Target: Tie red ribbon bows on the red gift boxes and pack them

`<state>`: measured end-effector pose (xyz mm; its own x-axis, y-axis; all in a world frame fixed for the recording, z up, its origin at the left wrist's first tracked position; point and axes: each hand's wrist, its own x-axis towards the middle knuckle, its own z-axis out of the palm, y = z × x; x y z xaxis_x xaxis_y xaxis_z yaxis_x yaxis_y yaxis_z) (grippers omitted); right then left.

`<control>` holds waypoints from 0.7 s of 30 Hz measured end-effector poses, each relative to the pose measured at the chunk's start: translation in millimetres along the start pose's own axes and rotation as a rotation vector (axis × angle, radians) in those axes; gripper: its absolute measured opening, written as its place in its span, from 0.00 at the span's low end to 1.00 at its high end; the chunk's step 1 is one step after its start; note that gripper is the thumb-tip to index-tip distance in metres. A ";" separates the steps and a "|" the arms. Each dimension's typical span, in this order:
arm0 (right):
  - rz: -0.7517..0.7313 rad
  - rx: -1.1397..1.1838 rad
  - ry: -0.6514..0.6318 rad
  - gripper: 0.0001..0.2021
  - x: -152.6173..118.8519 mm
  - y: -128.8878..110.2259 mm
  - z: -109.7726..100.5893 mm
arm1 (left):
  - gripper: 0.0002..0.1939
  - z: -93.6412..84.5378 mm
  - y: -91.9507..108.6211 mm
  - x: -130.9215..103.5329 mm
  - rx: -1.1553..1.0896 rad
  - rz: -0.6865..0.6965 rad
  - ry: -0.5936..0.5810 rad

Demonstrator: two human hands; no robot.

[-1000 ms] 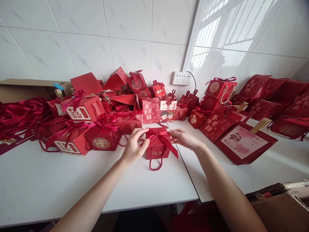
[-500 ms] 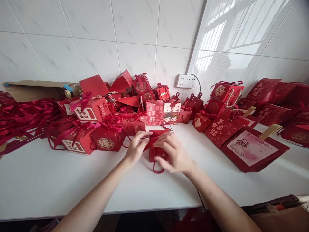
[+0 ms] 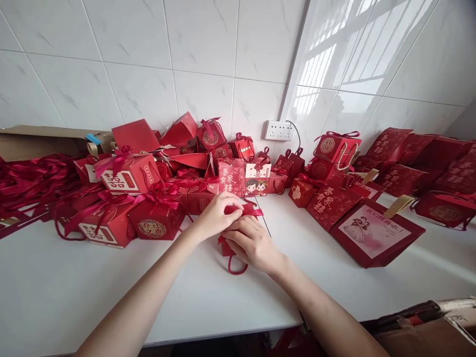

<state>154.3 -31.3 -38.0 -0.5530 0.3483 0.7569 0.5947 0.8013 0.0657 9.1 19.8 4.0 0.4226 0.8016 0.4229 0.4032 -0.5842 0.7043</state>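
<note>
A small red gift box [image 3: 226, 249] sits on the white table in front of me, largely covered by my hands. Its twisted rope handle [image 3: 238, 272] hangs down toward me. My left hand [image 3: 218, 215] is closed at the top of the box, thumb and fingers pinching a red ribbon [image 3: 255, 210], whose tail sticks out to the right. Pressed close below it, my right hand [image 3: 256, 244] curls its fingers over the box top at the ribbon. The fingertips and the ribbon between them are partly hidden.
Finished-looking red boxes with bows [image 3: 158, 220] are piled at left and behind. Loose ribbons [image 3: 37, 181] heap at far left beside a cardboard box [image 3: 33, 136]. Red bags [image 3: 377, 233] stand at right. A power strip [image 3: 278, 130] is on the tiled wall.
My two hands have come together over the box, the right moving left onto its top. A ribbon tail now shows to the right of my left hand. The view has shifted slightly.
</note>
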 end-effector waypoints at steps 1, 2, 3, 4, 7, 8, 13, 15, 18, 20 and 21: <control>-0.003 -0.004 0.004 0.08 -0.2 0.0 0.0 | 0.05 0.3 -1.7 1.5 -0.013 -0.005 -0.021; -0.011 -0.008 0.011 0.08 -0.2 -0.1 -0.1 | 0.05 0.6 -4.2 2.5 -0.027 -0.010 -0.040; -0.021 -0.013 0.023 0.08 -0.1 -0.3 -0.5 | 0.05 0.8 -7.2 2.9 -0.043 -0.015 -0.059; -0.032 -0.018 0.035 0.08 0.2 -0.7 -1.1 | 0.05 1.2 -9.9 2.8 -0.060 -0.022 -0.079; -0.069 -0.013 0.059 0.08 1.1 -2.0 -3.4 | 0.05 4.2 -13.6 -0.3 -0.097 -0.059 -0.106; -0.085 -0.008 0.069 0.07 1.3 -2.3 -4.0 | 0.05 6.0 -13.4 -1.8 -0.103 -0.080 -0.090; -0.131 -0.007 0.127 0.07 0.9 -2.8 -2.6 | 0.05 15.1 -12.3 -6.0 -0.132 -0.166 0.036; -0.132 -0.009 0.141 0.07 0.7 -3.3 -1.4 | 0.05 16.7 -14.1 -5.9 -0.127 -0.182 0.054; -0.139 -0.002 0.145 0.07 0.7 -4.0 -1.4 | 0.05 16.9 -16.9 -5.7 -0.111 -0.185 0.061; -0.145 0.004 0.135 0.07 0.8 -3.9 -2.0 | 0.05 16.4 -17.3 -6.1 -0.105 -0.181 0.064; -0.150 0.008 0.135 0.07 0.8 -3.8 -2.2 | 0.06 16.0 -16.9 -6.4 -0.101 -0.181 0.064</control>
<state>152.9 -35.1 -36.2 -0.5514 0.1570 0.8193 0.5064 0.8435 0.1791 12.6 22.5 -19.8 0.2967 0.9007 0.3173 0.3830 -0.4166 0.8245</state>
